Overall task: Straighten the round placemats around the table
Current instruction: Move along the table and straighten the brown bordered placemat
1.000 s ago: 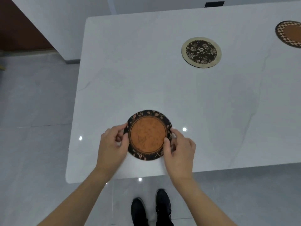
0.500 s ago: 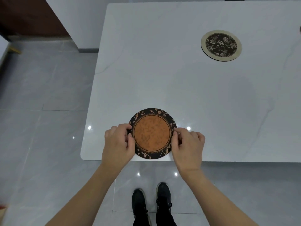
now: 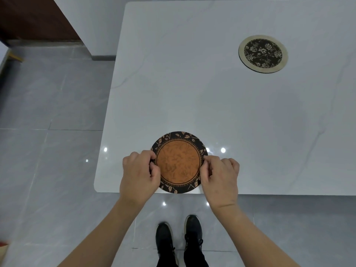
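A round placemat with an orange centre and a black leaf-patterned rim (image 3: 178, 161) lies flat at the near edge of the white marble table (image 3: 212, 105). My left hand (image 3: 139, 175) pinches its left rim and my right hand (image 3: 220, 175) pinches its right rim, thumbs on top. The mat's near edge lines up with the table edge. A second round placemat, beige-rimmed with a black floral centre (image 3: 263, 53), lies untouched at the far right of the table.
The table's rounded near-left corner (image 3: 97, 187) is just left of my left hand. Grey tiled floor (image 3: 50, 151) lies to the left and below, with my black shoes (image 3: 179, 239) under the table edge. A white wall base and brown panel (image 3: 34, 18) stand at the far left.
The orange placemat has slid toward the table's near edge with both hands still gripping its sides. The view shifted left, so a third mat at the far right has left the frame.
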